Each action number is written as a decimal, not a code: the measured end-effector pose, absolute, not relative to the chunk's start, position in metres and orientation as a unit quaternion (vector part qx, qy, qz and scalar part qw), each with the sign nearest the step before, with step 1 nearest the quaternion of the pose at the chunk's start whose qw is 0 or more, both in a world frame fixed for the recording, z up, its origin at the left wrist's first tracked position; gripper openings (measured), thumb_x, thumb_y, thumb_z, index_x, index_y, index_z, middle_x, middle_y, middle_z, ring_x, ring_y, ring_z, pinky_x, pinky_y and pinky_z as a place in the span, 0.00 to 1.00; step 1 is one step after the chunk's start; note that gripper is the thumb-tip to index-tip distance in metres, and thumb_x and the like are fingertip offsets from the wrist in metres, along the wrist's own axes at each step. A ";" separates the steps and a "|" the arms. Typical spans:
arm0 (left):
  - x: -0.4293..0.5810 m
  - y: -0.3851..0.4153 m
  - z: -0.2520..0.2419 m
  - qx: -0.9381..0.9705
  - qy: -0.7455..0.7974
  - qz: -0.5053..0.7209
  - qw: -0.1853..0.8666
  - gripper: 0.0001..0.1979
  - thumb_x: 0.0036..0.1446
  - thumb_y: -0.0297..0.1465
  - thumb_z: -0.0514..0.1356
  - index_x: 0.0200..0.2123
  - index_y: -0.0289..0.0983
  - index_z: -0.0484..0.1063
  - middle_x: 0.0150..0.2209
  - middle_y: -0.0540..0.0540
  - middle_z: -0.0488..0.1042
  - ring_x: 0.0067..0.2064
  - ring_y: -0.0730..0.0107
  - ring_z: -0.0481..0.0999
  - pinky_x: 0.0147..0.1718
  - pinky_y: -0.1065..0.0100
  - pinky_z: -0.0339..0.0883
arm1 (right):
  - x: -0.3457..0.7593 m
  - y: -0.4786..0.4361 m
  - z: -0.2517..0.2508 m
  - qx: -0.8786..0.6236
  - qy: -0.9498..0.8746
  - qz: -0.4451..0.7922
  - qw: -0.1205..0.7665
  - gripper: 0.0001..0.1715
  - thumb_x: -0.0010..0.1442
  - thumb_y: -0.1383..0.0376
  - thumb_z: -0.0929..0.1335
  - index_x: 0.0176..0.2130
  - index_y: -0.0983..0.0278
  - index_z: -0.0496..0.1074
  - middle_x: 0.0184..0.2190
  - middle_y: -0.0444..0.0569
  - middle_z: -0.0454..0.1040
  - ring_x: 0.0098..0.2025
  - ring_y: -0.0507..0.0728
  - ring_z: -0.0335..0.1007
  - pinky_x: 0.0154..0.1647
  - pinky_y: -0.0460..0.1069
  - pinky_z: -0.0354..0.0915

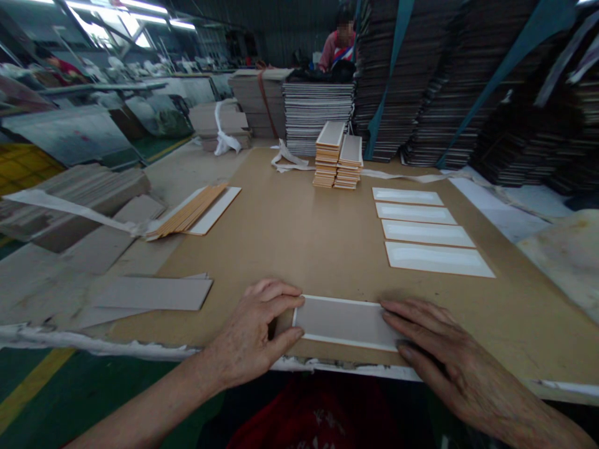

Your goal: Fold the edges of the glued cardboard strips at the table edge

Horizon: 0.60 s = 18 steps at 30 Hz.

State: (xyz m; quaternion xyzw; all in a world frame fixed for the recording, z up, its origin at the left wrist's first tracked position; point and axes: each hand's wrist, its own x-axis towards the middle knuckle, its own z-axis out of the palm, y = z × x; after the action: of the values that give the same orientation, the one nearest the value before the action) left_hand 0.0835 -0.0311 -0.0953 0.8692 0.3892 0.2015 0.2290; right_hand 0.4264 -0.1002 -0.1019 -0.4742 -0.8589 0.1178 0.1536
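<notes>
A grey cardboard strip (344, 321) lies on a slightly larger white-edged panel (349, 343) near the table's front edge. My left hand (262, 324) grips the left end, thumb at the near corner and fingers at the far corner. At the right end, the fingers and thumb of my right hand (435, 346) hold the opposite corners in the same way. To the left lie loose grey cardboard strips (156, 293). Several white panels with orange edges (428, 234) are laid in a column at the right.
A fanned pile of white and orange panels (201, 209) lies at the left. Two small stacks of panels (337, 156) stand at the back, before tall board stacks (318, 112). Cardboard bundles (84, 199) sit far left. Another person (337, 50) is behind the stacks.
</notes>
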 end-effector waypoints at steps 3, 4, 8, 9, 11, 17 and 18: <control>0.083 -0.031 -0.095 0.868 0.389 0.205 0.232 0.15 0.61 0.32 0.62 0.51 0.43 0.71 0.52 0.46 0.73 0.55 0.54 0.68 0.54 0.47 0.61 | 0.427 -0.101 -0.103 -0.472 -0.861 0.108 0.159 0.26 0.71 0.63 0.62 0.66 0.57 0.62 0.65 0.48 0.62 0.66 0.63 0.56 0.65 0.65 0.62; 0.084 -0.032 -0.095 0.867 0.389 0.205 0.232 0.15 0.61 0.32 0.62 0.51 0.43 0.71 0.52 0.46 0.73 0.55 0.54 0.68 0.54 0.47 0.61 | 0.427 -0.101 -0.103 -0.471 -0.861 0.104 0.160 0.26 0.71 0.63 0.62 0.66 0.58 0.63 0.65 0.49 0.62 0.66 0.64 0.56 0.65 0.65 0.61; 0.086 -0.031 -0.093 0.869 0.389 0.201 0.230 0.15 0.60 0.32 0.63 0.51 0.43 0.71 0.53 0.45 0.73 0.55 0.53 0.68 0.55 0.47 0.61 | 0.425 -0.103 -0.106 -0.469 -0.866 0.091 0.150 0.25 0.70 0.64 0.62 0.65 0.59 0.65 0.66 0.49 0.61 0.67 0.64 0.56 0.65 0.65 0.60; 0.086 -0.031 -0.092 0.869 0.390 0.198 0.230 0.16 0.60 0.32 0.62 0.52 0.43 0.71 0.53 0.45 0.73 0.55 0.53 0.67 0.55 0.47 0.61 | 0.425 -0.104 -0.107 -0.468 -0.867 0.088 0.145 0.25 0.70 0.64 0.62 0.65 0.58 0.65 0.66 0.48 0.61 0.67 0.64 0.55 0.66 0.65 0.60; 0.086 -0.031 -0.092 0.869 0.396 0.192 0.227 0.16 0.60 0.32 0.62 0.52 0.44 0.71 0.53 0.45 0.73 0.56 0.53 0.67 0.55 0.46 0.61 | 0.425 -0.104 -0.108 -0.466 -0.870 0.086 0.138 0.26 0.70 0.65 0.63 0.66 0.58 0.63 0.67 0.47 0.60 0.67 0.64 0.55 0.66 0.65 0.59; 0.073 -0.037 -0.096 0.889 0.387 0.173 0.176 0.18 0.62 0.34 0.61 0.55 0.45 0.69 0.55 0.44 0.72 0.57 0.53 0.68 0.56 0.48 0.64 | 0.420 -0.101 -0.111 -0.473 -0.868 0.066 0.140 0.28 0.68 0.67 0.64 0.65 0.61 0.62 0.65 0.49 0.62 0.67 0.64 0.53 0.66 0.65 0.56; 0.076 -0.035 -0.099 0.894 0.374 0.187 0.160 0.19 0.62 0.35 0.62 0.56 0.45 0.69 0.55 0.44 0.71 0.56 0.52 0.68 0.55 0.49 0.66 | 0.415 -0.101 -0.108 -0.479 -0.865 0.064 0.139 0.28 0.67 0.67 0.65 0.64 0.63 0.63 0.64 0.50 0.64 0.66 0.65 0.54 0.66 0.65 0.56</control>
State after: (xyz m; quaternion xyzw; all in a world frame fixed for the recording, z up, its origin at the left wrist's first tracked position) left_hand 0.0758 -0.0346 -0.0989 0.8943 0.3739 0.1868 0.1598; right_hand 0.4152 -0.1012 -0.1079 -0.4786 -0.8646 0.0645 0.1391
